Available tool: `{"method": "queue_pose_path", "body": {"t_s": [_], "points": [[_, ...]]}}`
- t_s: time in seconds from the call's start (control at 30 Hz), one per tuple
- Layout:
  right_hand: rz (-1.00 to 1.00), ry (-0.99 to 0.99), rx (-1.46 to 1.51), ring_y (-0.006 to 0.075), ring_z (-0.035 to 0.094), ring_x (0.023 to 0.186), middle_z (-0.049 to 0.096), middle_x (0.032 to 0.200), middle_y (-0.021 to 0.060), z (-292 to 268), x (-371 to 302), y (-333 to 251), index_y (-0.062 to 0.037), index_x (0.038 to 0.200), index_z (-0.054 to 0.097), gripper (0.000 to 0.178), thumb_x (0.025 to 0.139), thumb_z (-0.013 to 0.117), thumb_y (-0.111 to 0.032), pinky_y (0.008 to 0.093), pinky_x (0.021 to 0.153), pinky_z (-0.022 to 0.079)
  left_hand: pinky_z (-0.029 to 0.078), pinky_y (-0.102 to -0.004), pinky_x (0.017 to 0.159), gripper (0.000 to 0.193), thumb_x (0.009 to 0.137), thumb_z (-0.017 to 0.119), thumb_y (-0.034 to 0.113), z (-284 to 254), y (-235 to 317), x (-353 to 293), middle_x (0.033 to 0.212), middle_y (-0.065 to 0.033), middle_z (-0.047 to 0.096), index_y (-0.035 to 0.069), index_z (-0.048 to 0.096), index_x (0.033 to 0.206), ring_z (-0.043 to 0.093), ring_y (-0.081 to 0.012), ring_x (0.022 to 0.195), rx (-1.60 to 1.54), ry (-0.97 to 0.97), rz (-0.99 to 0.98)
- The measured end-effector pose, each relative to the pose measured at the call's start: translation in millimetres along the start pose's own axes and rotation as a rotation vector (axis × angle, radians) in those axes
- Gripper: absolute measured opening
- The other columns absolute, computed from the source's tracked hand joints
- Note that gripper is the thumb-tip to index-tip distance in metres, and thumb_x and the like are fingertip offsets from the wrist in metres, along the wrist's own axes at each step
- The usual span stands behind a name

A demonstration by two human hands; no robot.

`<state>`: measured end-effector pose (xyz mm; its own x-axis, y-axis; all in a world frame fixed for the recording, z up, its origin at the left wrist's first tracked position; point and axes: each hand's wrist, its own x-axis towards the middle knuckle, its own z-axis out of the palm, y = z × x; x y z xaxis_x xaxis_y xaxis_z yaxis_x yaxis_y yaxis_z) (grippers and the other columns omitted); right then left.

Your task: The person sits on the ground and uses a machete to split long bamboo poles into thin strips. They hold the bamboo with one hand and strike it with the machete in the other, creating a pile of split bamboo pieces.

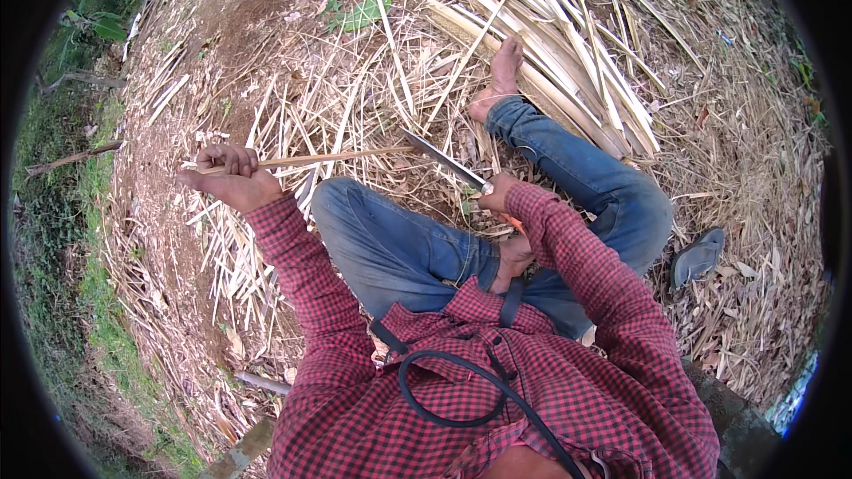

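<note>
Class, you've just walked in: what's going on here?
Someone in a red checked shirt sits holding a slender strip in the left hand and a knife in the right hand. The strip's far end is at the blade, near its tip; contact is hard to tell. Pale strips litter the ground, and broader pieces lie by the right foot.

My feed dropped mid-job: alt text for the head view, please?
A seated person's left grip holds a thin strip; the right grip holds a knife, its blade at the strip's other end, contact unclear. Pale strips litter the ground, with wider pieces piled by the right foot.
</note>
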<state>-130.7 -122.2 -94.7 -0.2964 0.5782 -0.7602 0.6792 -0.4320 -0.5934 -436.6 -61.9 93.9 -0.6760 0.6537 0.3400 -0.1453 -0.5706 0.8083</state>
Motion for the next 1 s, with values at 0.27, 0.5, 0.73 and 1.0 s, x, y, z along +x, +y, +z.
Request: {"method": "queue_pose_path", "body": {"t_s": [0.27,0.5,0.73,1.0], "points": [[-0.335,0.331,-0.253,0.0351,0.063,0.08,0.063,0.078,0.0209,43,-58,-40,0.0017,0.102,0.055,0.039,0.076,0.058,-0.027,0.0414,0.076,0.05,0.024,-0.0186,0.033,0.055,0.088,0.035,0.062,17,2,-31,0.053,0.0027,0.033,0.011,0.04,0.068,0.028,-0.0051,0.04,0.23,0.246,0.077],[-0.309,0.261,-0.304,0.0376,0.062,0.081,0.062,0.08,0.0219,48,-84,-68,0.0006,0.104,0.051,0.038,0.078,0.058,-0.026,0.0447,0.076,0.049,0.026,-0.0189,0.033,0.053,0.088,0.036,0.061,14,0,-33,0.052,0.0021,0.035,0.012,0.04,0.068,0.03,-0.0055,0.04,0.271,0.309,0.117],[-0.261,0.24,-0.313,0.0369,0.062,0.083,0.063,0.084,0.0217,44,-74,-60,0.0005,0.103,0.052,0.037,0.077,0.059,-0.025,0.0445,0.078,0.05,0.027,-0.0192,0.033,0.053,0.089,0.034,0.06,15,0,-32,0.052,0.0017,0.036,0.012,0.04,0.068,0.03,-0.0059,0.039,0.284,0.271,0.146],[-0.258,0.331,-0.397,0.0343,0.063,0.086,0.063,0.086,0.0204,34,-56,-29,0.0005,0.102,0.053,0.036,0.077,0.059,-0.025,0.0429,0.08,0.05,0.025,-0.0195,0.034,0.054,0.09,0.032,0.06,12,-3,-30,0.051,0.0024,0.035,0.012,0.04,0.067,0.028,-0.0064,0.039,0.256,0.263,0.148]]}}
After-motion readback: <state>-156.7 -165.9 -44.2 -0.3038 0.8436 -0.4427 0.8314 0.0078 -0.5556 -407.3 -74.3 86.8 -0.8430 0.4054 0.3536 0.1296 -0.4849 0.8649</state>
